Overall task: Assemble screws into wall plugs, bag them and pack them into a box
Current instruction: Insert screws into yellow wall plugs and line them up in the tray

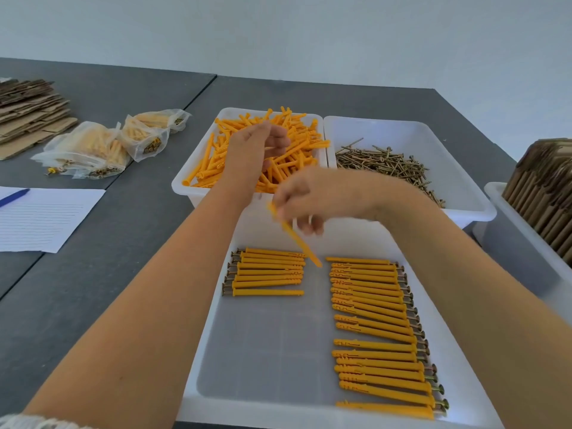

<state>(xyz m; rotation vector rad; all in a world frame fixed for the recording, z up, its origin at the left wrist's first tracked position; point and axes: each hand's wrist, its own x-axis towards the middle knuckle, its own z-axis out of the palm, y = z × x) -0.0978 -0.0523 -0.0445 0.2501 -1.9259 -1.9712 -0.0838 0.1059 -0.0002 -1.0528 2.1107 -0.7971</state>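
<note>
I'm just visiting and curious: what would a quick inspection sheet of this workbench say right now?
Surface: dark grey tables, pushed together.
Job's things: bin of loose orange plugs; bin of loose screws; near tray with two rows of assembled plugs; filled bags.
Clutter: lined paper with blue pen; flat cardboard stack; cardboard pieces in the bin at right.
Grips: left hand over the plug bin, its hold unclear; right hand pinches one plug, blurred.
Cables: nothing seen.
Surroundings: plain pale wall.
</note>
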